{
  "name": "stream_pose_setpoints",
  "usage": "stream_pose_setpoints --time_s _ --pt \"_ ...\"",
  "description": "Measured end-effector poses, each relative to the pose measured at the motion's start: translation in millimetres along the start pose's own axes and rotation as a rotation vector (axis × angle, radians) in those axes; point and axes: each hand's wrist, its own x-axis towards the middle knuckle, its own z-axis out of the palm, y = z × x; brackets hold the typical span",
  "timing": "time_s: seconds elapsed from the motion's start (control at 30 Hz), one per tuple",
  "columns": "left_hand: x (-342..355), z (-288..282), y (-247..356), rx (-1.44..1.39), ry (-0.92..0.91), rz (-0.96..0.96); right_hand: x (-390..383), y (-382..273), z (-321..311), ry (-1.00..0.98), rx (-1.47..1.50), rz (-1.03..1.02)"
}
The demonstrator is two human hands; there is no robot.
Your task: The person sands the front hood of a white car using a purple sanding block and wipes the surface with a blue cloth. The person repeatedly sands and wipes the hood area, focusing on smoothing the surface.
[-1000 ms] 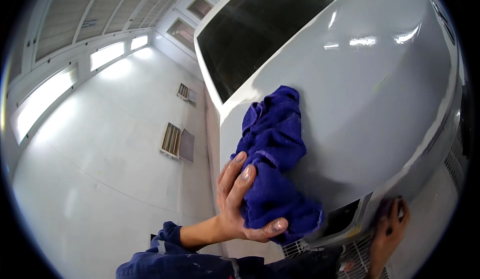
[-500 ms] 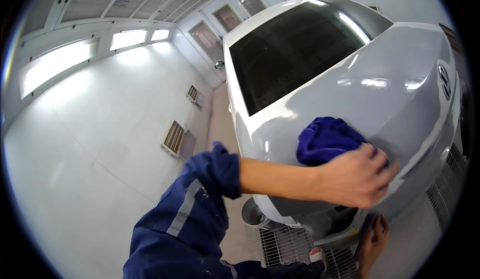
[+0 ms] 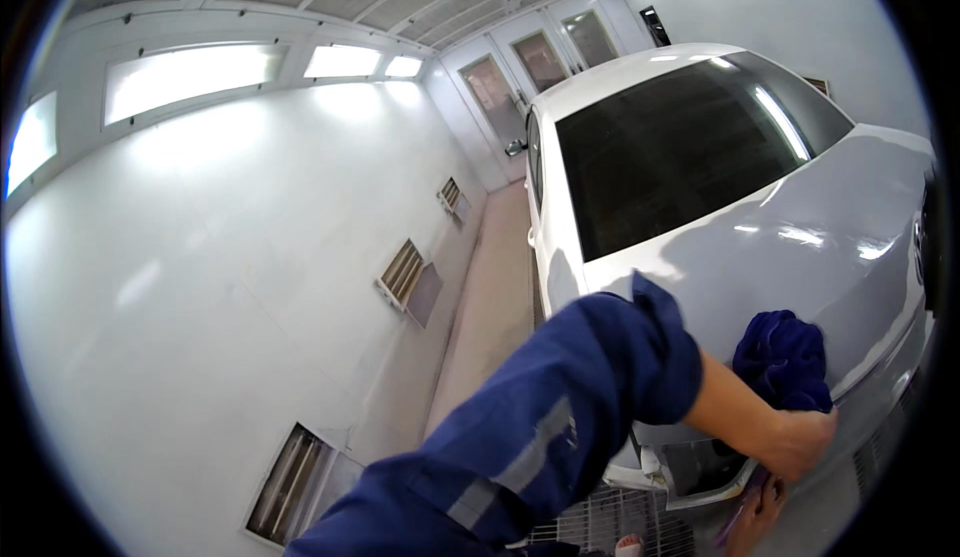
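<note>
My left hand (image 3: 800,445) reaches across from the left in a rolled-up navy sleeve. Its fingers are closed at the lower end of a bunched dark blue cloth (image 3: 782,359), which lies against the grey-primed rear lid (image 3: 850,257) of a white car. Below it, near the rear corner, is my right hand (image 3: 757,517), its fingers curled. A thin purple piece (image 3: 738,519) shows along that hand; what it is, I cannot make out. Between the hands and the navy sleeve gapes the car's dark lamp opening (image 3: 708,465).
The rear window (image 3: 690,157) and white roof lie beyond the lid. A white booth wall (image 3: 230,287) with lit panels and low vents (image 3: 403,272) runs along the left. Underfoot is a metal floor grating (image 3: 640,519). Doors (image 3: 535,62) stand at the far end.
My left hand and the blue cloth have moved right and nearer, toward the lid's rear edge. The view has turned, showing more of the left wall.
</note>
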Motion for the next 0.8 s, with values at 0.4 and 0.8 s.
stream_pose_setpoints --time_s 0.4,0.8 --pt "-191 -60 127 -0.181 0.178 -1.255 30 -1 39 0.16 0.031 0.107" --pt "-176 5 191 -0.083 0.496 -1.482 -11 -72 14 -0.013 -0.14 0.128"
